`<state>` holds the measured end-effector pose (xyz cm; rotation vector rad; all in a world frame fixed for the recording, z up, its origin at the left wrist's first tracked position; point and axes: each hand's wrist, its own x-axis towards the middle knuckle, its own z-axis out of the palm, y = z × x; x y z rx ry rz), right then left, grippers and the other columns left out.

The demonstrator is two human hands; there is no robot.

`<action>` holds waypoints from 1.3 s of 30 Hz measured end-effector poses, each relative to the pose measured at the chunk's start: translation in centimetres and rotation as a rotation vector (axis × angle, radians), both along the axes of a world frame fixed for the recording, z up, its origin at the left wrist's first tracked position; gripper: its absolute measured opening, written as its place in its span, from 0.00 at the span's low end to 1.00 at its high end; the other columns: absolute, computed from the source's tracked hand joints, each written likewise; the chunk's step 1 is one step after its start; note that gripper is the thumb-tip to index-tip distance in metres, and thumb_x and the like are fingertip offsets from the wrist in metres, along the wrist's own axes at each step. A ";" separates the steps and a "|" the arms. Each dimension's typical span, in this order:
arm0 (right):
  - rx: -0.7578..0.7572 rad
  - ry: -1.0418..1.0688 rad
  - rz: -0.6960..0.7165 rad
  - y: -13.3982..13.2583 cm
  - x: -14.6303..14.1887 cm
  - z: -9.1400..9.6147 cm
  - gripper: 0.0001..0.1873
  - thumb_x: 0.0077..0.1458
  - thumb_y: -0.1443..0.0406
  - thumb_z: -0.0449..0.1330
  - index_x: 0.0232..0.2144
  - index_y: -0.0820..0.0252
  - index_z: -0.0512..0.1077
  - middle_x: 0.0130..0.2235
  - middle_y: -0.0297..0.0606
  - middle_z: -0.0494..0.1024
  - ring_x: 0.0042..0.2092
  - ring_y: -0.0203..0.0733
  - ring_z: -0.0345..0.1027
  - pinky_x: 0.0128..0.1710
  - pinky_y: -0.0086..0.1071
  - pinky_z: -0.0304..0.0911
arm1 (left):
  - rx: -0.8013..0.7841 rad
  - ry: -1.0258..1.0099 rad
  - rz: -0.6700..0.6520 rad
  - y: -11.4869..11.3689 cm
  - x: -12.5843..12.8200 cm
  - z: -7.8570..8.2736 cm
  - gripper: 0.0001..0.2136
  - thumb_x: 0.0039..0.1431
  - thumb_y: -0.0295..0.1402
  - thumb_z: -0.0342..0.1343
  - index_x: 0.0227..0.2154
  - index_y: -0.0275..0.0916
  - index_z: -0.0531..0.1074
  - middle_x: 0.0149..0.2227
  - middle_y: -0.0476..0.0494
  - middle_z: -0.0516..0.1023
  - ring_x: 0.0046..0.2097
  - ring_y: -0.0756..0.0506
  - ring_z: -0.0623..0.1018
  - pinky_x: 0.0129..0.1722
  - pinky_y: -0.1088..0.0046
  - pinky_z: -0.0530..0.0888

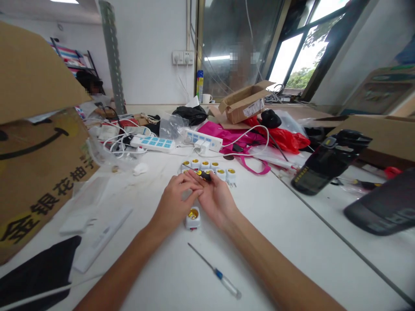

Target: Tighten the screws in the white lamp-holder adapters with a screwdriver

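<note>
The right hand (216,201) pinched a small screwdriver (204,175), the left hand's (173,204) grip unclear, above a white lamp socket (193,218), with more sockets (205,164) lined up within easy reach.

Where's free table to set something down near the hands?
Best patch: white tabletop right of the right hand, up to the table seam. Smaller gap: between the loose lamp socket and the blue-handled screwdriver. Crowded: the far side, with power strips, white cables and a pink bag.
</note>
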<state>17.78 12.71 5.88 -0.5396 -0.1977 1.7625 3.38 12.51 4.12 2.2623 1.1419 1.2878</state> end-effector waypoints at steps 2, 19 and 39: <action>0.032 -0.023 0.006 -0.3 -0.2 0.2 0.27 0.81 0.59 0.45 0.58 0.75 0.76 0.53 0.61 0.86 0.55 0.49 0.84 0.47 0.34 0.82 | -0.041 0.002 -0.012 -0.1 -0.3 0.3 0.05 0.66 0.26 0.65 0.35 0.42 0.84 0.43 0.43 0.83 0.50 0.40 0.81 0.56 0.57 0.77; 0.209 -0.184 0.062 0.0 -0.6 -0.9 0.20 0.79 0.61 0.49 0.45 0.62 0.79 0.46 0.51 0.89 0.52 0.54 0.85 0.50 0.47 0.83 | -0.123 -0.134 -0.156 0.5 -2.0 -0.3 0.06 0.59 0.24 0.63 0.33 0.42 0.82 0.41 0.44 0.88 0.47 0.41 0.84 0.56 0.61 0.77; 0.578 -0.645 -0.426 1.6 0.9 -2.8 0.25 0.59 0.44 0.74 0.41 0.52 0.72 0.41 0.35 0.88 0.40 0.43 0.84 0.40 0.38 0.83 | -0.383 -0.461 0.003 1.7 -2.8 -1.3 0.12 0.53 0.38 0.70 0.38 0.39 0.83 0.35 0.45 0.88 0.38 0.44 0.84 0.41 0.69 0.78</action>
